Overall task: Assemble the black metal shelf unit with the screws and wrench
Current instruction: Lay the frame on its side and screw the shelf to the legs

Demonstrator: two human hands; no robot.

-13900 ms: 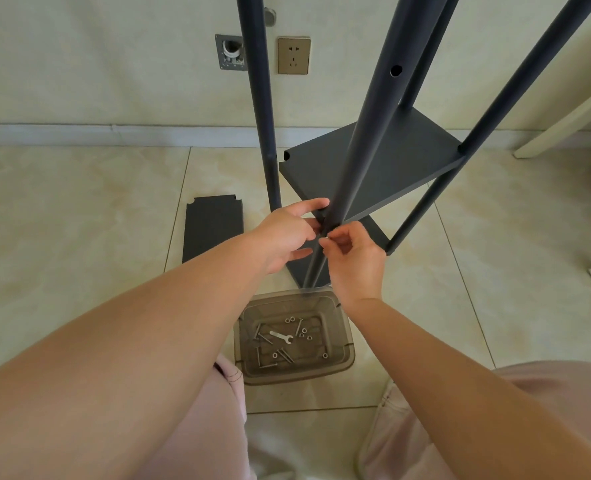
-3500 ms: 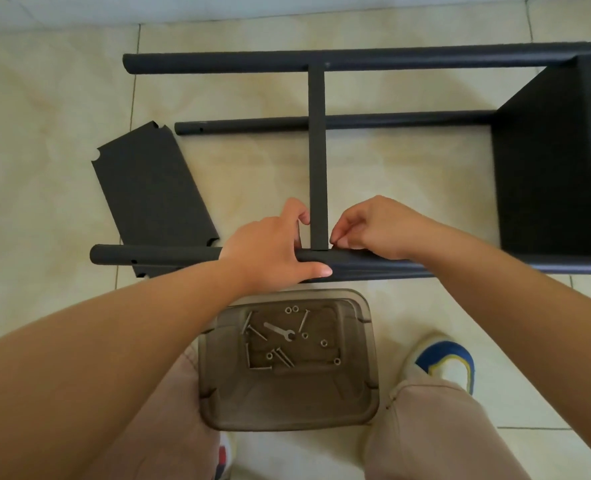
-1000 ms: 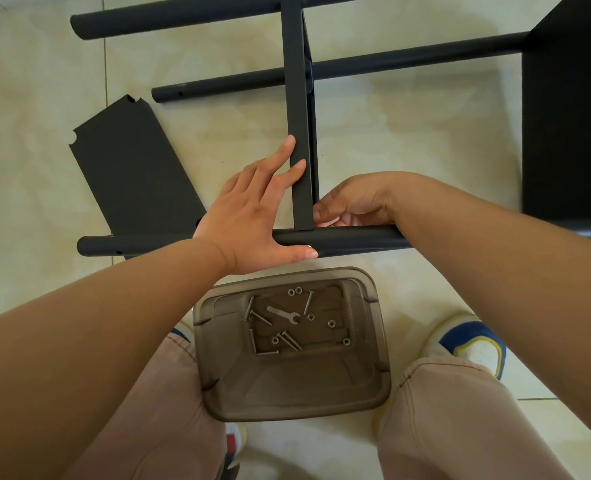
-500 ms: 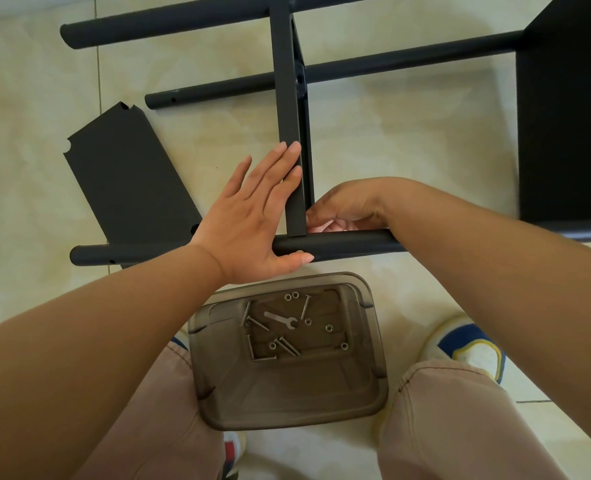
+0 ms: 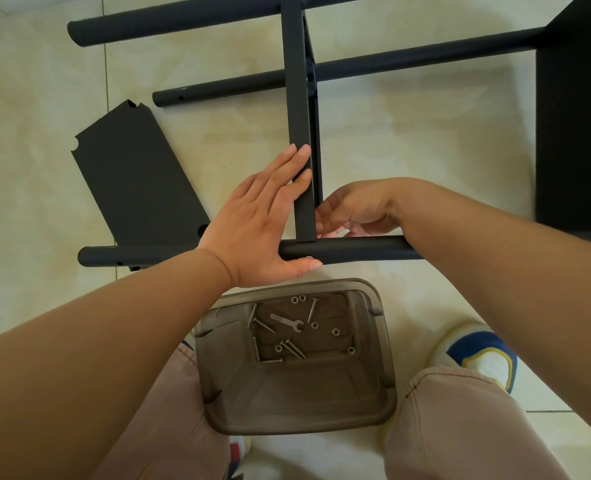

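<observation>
The black shelf unit lies on its side on the tiled floor. Its middle shelf [image 5: 295, 98] stands edge-on and meets the near pole [image 5: 356, 249]. My left hand [image 5: 259, 223] lies flat with straight fingers against the shelf's left face, and its thumb presses a silver screw head [image 5: 309, 258] on the pole. My right hand [image 5: 356, 209] is curled into the inner corner between shelf and pole. Its fingertips pinch something small there, hidden by the shelf edge. The wrench [image 5: 287, 322] lies in the bin among loose screws [image 5: 294, 349] and nuts.
A brown translucent bin [image 5: 287, 424] sits between my knees, below the near pole. A loose black shelf panel [image 5: 138, 174] lies flat at the left. Two more poles [image 5: 235, 86] run across behind it. The end shelf [image 5: 578, 116] stands at the right, and a shoe [image 5: 477, 358] is at the lower right.
My left fingers have straightened and laid flat along the shelf's side, thumb staying on the pole. My right hand stays curled in the corner. The unit, earlier upright, lies on its side.
</observation>
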